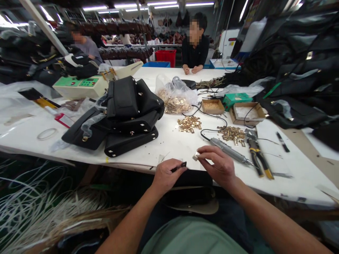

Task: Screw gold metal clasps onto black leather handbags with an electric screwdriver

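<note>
Near the table's front edge, my left hand (166, 173) is closed on a black strap end (183, 164) that pokes out past the thumb. My right hand (219, 165) pinches a small gold metal fitting (195, 156) between thumb and fingertips, a short gap away from the strap. Below both hands a black bag (194, 179) rests at my lap, partly hidden. A grey electric screwdriver (230, 150) lies just beyond my right hand. Pliers with yellow and black handles (256, 158) are to its right. Loose gold fittings (189, 124) form a pile ahead.
Stacked black handbags (129, 116) fill the table's left side. Behind the piles stand a plastic bag of gold fittings (174, 100), small cardboard boxes (212, 106) and a green box (235, 100). A cable crosses the white table (169, 141). A co-worker (195, 49) leans at the far edge.
</note>
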Demonstrator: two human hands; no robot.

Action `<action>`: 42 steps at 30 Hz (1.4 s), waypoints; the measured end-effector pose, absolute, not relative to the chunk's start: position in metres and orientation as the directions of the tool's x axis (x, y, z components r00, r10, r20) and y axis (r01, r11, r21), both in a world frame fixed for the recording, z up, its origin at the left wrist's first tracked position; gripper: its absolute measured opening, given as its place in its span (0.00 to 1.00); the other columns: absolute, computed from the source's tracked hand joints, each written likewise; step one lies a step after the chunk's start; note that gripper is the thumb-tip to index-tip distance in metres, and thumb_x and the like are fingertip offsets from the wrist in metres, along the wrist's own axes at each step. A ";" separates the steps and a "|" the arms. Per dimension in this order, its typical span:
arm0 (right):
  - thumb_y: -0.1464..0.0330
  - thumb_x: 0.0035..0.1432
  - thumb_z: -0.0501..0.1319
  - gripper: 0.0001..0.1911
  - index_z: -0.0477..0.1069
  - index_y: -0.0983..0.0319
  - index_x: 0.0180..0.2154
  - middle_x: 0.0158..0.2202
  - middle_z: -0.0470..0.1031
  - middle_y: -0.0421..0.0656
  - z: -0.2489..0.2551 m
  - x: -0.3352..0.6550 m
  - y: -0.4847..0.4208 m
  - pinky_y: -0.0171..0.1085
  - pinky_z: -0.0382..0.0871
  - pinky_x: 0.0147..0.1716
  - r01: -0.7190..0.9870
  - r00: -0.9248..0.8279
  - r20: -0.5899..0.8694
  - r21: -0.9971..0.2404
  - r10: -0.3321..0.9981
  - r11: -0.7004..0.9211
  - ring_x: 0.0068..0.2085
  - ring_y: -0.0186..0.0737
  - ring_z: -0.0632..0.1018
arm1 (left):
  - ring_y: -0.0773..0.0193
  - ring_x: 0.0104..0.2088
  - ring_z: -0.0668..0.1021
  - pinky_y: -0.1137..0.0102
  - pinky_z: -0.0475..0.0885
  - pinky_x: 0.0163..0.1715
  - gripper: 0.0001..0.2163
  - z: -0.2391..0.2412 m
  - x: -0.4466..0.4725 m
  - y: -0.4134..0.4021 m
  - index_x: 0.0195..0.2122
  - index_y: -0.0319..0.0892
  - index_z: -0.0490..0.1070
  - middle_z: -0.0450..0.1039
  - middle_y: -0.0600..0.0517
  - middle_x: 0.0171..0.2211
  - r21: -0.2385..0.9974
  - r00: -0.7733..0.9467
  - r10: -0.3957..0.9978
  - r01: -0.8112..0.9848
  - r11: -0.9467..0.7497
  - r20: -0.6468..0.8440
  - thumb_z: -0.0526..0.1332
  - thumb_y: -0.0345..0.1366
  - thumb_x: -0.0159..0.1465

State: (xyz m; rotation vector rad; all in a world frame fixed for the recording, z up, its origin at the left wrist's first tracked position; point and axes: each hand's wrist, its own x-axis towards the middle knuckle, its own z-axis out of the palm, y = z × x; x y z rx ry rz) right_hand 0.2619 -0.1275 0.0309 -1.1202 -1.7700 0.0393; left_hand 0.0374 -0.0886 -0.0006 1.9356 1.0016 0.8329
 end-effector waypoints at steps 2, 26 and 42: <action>0.75 0.63 0.65 0.09 0.76 0.55 0.42 0.43 0.80 0.45 0.029 0.262 -0.131 0.40 0.79 0.43 0.656 -0.075 0.715 -0.489 0.695 0.575 0.44 0.40 0.82 | 0.61 0.38 0.82 0.69 0.73 0.43 0.06 0.000 0.038 -0.091 0.35 0.47 0.80 0.82 0.52 0.36 0.847 0.471 0.857 0.350 -0.401 0.211 0.67 0.41 0.65; 0.75 0.62 0.64 0.06 0.75 0.58 0.36 0.35 0.76 0.41 0.015 0.261 -0.140 0.36 0.69 0.37 0.474 -0.139 0.365 -0.792 0.921 0.385 0.36 0.37 0.77 | 0.60 0.45 0.83 0.65 0.80 0.47 0.08 0.005 0.049 -0.109 0.41 0.45 0.80 0.81 0.47 0.48 0.626 0.527 0.639 0.235 -0.744 0.561 0.69 0.27 0.62; 0.70 0.61 0.67 0.03 0.74 0.59 0.34 0.37 0.76 0.42 0.006 0.250 -0.164 0.40 0.71 0.43 0.165 -0.006 0.274 -0.948 0.962 0.271 0.39 0.39 0.78 | 0.57 0.53 0.81 0.60 0.81 0.53 0.16 -0.013 0.049 -0.125 0.49 0.43 0.76 0.80 0.46 0.50 0.544 0.522 0.529 0.140 -0.827 0.669 0.65 0.20 0.62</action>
